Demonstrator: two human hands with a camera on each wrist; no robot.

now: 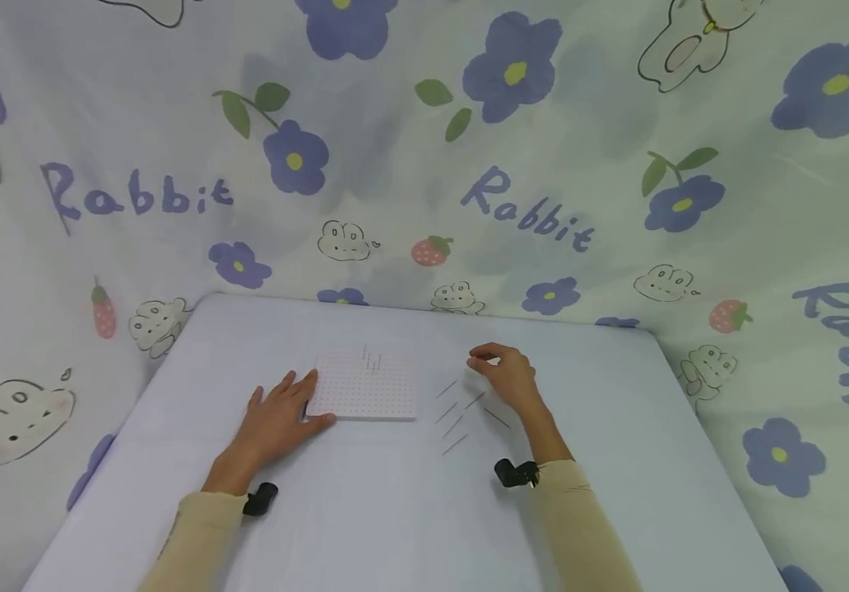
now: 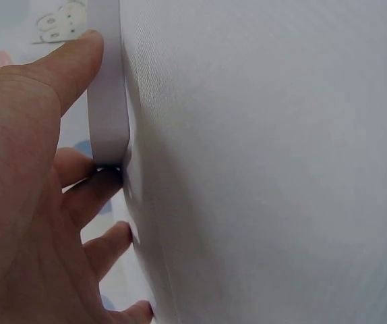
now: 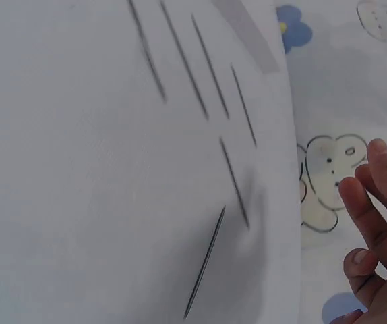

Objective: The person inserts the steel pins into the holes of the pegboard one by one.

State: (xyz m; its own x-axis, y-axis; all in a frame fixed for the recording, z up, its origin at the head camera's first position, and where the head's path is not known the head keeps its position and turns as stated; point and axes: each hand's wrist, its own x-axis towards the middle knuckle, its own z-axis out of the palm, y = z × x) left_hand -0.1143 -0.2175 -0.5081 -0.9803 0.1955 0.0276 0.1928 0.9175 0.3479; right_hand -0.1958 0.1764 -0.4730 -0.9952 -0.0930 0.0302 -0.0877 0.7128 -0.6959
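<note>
Six slim dark needles lie right of the white rectangular perforated board, best steadied by the outspread left hand; right hand nearly pinched, contents indeterminable.

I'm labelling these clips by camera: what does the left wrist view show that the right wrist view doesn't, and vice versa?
Only the left wrist view: the left hand, touching the white board.
Only the right wrist view: the right hand and six thin dark rods lying apart.
Both: the white tabletop, the printed cloth and, apparently, the board's side.
</note>
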